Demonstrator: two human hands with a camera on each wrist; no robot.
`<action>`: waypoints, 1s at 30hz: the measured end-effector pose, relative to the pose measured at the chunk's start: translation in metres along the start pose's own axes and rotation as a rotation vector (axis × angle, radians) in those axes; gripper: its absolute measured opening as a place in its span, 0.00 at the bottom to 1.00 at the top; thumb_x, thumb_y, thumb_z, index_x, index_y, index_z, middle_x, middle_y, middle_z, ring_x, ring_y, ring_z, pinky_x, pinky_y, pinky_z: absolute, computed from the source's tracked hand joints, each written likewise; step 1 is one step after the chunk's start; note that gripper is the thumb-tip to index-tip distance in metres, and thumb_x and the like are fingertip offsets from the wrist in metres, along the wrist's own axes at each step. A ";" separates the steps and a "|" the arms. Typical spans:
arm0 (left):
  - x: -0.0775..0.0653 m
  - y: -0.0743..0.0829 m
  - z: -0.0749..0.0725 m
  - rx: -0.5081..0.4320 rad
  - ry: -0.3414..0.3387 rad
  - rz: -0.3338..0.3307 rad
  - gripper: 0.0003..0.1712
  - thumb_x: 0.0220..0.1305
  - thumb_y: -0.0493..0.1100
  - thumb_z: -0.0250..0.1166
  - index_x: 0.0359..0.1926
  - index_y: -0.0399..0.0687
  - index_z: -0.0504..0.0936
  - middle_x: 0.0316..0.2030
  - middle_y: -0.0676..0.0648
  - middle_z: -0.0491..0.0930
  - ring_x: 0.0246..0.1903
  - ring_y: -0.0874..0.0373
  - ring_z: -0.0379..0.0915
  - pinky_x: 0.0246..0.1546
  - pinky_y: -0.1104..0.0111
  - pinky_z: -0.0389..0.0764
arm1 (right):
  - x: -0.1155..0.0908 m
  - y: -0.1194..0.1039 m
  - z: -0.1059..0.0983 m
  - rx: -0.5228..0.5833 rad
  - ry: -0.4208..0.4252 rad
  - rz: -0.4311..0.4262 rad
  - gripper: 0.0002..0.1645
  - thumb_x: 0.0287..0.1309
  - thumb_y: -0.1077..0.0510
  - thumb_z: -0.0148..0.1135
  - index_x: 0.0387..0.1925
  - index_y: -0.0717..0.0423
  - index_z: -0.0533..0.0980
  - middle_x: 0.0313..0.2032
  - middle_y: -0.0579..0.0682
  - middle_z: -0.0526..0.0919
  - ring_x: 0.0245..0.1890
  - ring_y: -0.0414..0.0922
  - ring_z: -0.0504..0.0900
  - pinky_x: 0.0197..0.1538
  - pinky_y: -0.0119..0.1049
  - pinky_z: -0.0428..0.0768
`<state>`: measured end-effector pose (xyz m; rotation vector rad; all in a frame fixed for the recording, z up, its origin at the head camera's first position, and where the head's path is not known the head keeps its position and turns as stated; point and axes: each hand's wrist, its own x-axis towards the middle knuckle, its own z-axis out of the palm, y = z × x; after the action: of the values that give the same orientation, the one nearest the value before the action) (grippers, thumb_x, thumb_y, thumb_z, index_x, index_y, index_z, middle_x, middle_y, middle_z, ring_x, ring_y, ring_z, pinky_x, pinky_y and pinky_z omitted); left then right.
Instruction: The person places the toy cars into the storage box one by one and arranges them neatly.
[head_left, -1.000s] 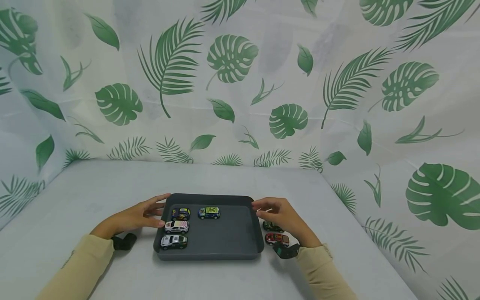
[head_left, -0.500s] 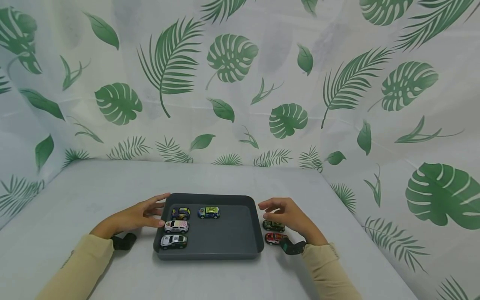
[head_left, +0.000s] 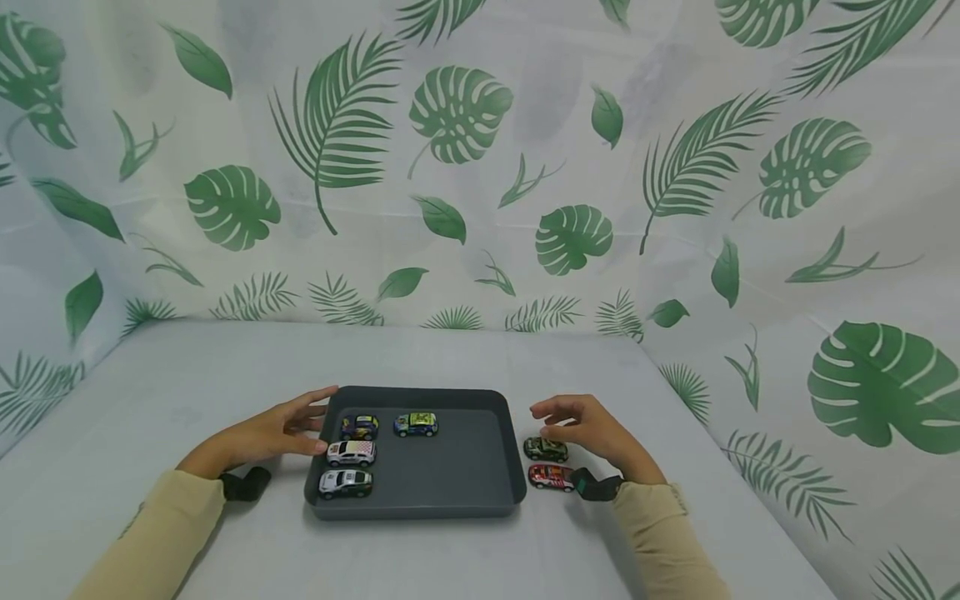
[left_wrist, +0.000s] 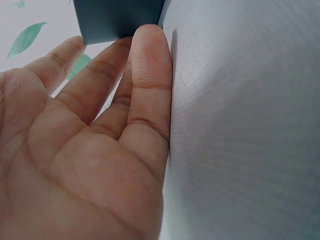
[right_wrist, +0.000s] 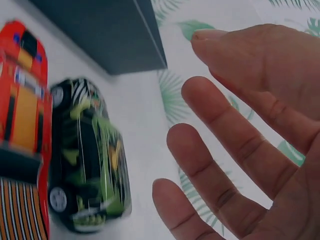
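My left hand lies along the left end of a dark grey tray, its fingers extended and fingertips right at the tray's wall. In the left wrist view the tray's side shows just past those fingertips. To the right of the tray my right hand hovers over a green camouflage toy car, with relaxed fingers and nothing between them. Beside that car stands a red toy car with orange and black stripes. Both cars show close up in the right wrist view, left of the fingers.
Inside the tray, a purple-and-yellow toy car, a white checkered one and a white-and-black one line the left side. A green-and-blue toy car sits near the far wall. Leaf-printed cloth rises behind the white table.
My right hand has moved away from the tray's right rim, toward the right, uncovering more of the green and red cars. The left hand has stayed at the tray.
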<state>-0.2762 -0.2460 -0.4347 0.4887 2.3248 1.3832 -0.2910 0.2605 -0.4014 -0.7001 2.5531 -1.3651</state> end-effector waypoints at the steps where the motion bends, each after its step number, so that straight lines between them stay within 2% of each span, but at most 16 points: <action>1: 0.000 0.000 0.000 0.001 0.000 0.000 0.62 0.69 0.49 0.77 0.88 0.42 0.45 0.79 0.19 0.54 0.74 0.23 0.61 0.67 0.31 0.69 | -0.001 0.001 -0.001 0.001 0.000 0.007 0.24 0.69 0.65 0.71 0.61 0.75 0.80 0.58 0.71 0.84 0.54 0.54 0.85 0.50 0.35 0.85; 12: 0.000 -0.001 0.000 0.011 0.003 0.003 0.61 0.70 0.49 0.76 0.88 0.42 0.45 0.79 0.19 0.54 0.74 0.23 0.61 0.67 0.31 0.70 | -0.005 0.017 -0.007 0.024 -0.013 0.065 0.23 0.68 0.65 0.71 0.60 0.76 0.80 0.59 0.71 0.84 0.54 0.56 0.85 0.51 0.35 0.84; 23: 0.000 -0.003 -0.001 0.013 -0.008 0.010 0.61 0.71 0.50 0.75 0.88 0.42 0.43 0.79 0.19 0.53 0.74 0.22 0.60 0.67 0.31 0.70 | -0.005 0.025 -0.008 0.002 -0.048 0.138 0.22 0.65 0.64 0.74 0.57 0.72 0.83 0.56 0.65 0.88 0.52 0.49 0.86 0.54 0.40 0.82; 30: 0.001 -0.004 -0.001 0.014 -0.009 0.006 0.61 0.71 0.51 0.75 0.88 0.42 0.43 0.79 0.19 0.53 0.74 0.22 0.59 0.67 0.30 0.69 | -0.007 0.032 -0.010 -0.010 -0.110 0.104 0.23 0.63 0.68 0.75 0.57 0.74 0.82 0.55 0.66 0.88 0.55 0.54 0.87 0.55 0.39 0.82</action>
<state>-0.2783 -0.2479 -0.4376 0.5047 2.3291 1.3660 -0.2988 0.2857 -0.4222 -0.6161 2.4748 -1.2472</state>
